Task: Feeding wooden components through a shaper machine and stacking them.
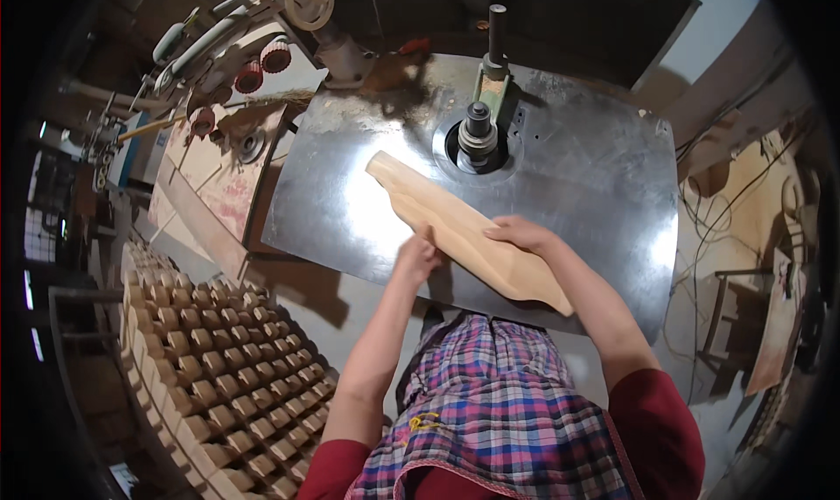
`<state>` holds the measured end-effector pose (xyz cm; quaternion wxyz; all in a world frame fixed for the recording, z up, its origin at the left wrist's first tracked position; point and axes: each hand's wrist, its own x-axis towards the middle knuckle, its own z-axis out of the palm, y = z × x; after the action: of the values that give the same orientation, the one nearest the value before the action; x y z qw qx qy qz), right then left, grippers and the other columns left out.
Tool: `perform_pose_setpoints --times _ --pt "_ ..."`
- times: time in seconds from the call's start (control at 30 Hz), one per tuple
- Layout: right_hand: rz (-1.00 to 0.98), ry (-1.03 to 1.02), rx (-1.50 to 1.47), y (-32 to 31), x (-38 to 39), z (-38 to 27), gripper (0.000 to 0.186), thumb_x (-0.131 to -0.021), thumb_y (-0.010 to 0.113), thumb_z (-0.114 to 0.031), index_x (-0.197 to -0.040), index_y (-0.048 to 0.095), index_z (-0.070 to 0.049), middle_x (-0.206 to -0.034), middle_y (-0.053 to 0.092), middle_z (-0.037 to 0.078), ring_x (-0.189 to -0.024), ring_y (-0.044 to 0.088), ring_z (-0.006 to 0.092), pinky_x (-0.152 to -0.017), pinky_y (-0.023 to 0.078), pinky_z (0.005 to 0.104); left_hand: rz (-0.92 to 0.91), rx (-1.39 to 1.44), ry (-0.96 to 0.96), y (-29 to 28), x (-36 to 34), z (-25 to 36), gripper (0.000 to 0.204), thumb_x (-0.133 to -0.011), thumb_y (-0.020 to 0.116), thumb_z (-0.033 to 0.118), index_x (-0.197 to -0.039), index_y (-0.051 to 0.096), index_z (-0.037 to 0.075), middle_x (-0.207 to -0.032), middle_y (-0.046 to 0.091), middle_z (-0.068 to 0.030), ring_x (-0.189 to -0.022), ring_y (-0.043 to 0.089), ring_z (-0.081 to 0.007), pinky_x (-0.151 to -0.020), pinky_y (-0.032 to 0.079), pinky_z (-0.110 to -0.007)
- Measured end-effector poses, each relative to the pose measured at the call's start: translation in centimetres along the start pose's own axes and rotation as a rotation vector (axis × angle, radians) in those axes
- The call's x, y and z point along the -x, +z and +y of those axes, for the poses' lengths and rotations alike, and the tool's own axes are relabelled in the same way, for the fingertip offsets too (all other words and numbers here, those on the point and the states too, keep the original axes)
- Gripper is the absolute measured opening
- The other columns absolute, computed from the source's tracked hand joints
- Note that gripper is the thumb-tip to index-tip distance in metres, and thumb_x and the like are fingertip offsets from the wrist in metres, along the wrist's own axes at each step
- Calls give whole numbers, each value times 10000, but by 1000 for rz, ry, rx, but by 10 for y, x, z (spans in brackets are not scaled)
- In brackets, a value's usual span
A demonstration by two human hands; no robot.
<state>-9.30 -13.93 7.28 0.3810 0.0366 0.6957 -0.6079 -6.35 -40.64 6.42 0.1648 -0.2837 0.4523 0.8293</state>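
A long, pale wooden board (437, 204) with a wavy near edge lies slantwise over the steel machine table (577, 194). My left hand (421, 253) is closed on its near edge, around the middle, with the thumb on top. Farther right, my right hand (523, 234) grips the far edge, thumb lying on the upper face and the other fingers hidden from sight. Just beyond the board, a vertical spindle (478, 132) rises from a round opening in the table, apart from the wood.
Stacked wooden pieces (232, 360) fill the lower left, beside my left arm. A green bracket with a dark post (496, 49) stands behind the spindle. Another worktable (214, 181) with a round fitting is at the left. Loose cables (700, 211) hang at the right.
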Motion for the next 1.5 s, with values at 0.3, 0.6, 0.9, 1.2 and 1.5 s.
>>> perform_pose_setpoints --times 0.3,0.6,0.9,1.2,1.5 --pt "513 -255 1204 -55 193 71 948 -515 800 -317 -1348 412 -84 -1270 432 154 -1082 440 343 -946 326 419 65 196 38 121 22 -142 438 -923 557 252 -1222 447 -49 -1106 510 -199 -925 556 -281 -702 467 -305" --pt "655 -399 1172 -96 170 113 964 -498 785 -338 -1377 413 -202 -1280 390 181 -1082 410 350 -949 302 426 49 183 28 156 -13 -133 449 -922 563 263 -1200 450 -72 -1082 529 -215 -902 576 -294 -699 494 -335" --pt "693 -457 1182 -95 122 86 959 -485 782 -329 -1374 432 -243 -1280 388 191 -1078 405 338 -938 293 416 94 128 -1 136 -47 -103 464 -921 569 273 -1178 453 -95 -1057 548 -232 -879 596 -307 -697 521 -364" --pt "712 -504 1194 -83 66 52 891 -503 780 -312 -1338 474 -255 -1293 405 196 -1088 414 339 -922 310 427 94 99 -48 118 -77 -66 482 -919 575 284 -1157 457 -118 -1033 567 -249 -857 616 -320 -694 549 -393" --pt "341 -252 632 43 37 45 332 -821 641 -308 -955 592 -8 -880 611 134 -652 552 244 -567 454 343 80 375 80 16 -52 -34 483 -914 588 280 -1212 449 -73 -1101 546 -245 -964 592 -330 -886 511 -454"
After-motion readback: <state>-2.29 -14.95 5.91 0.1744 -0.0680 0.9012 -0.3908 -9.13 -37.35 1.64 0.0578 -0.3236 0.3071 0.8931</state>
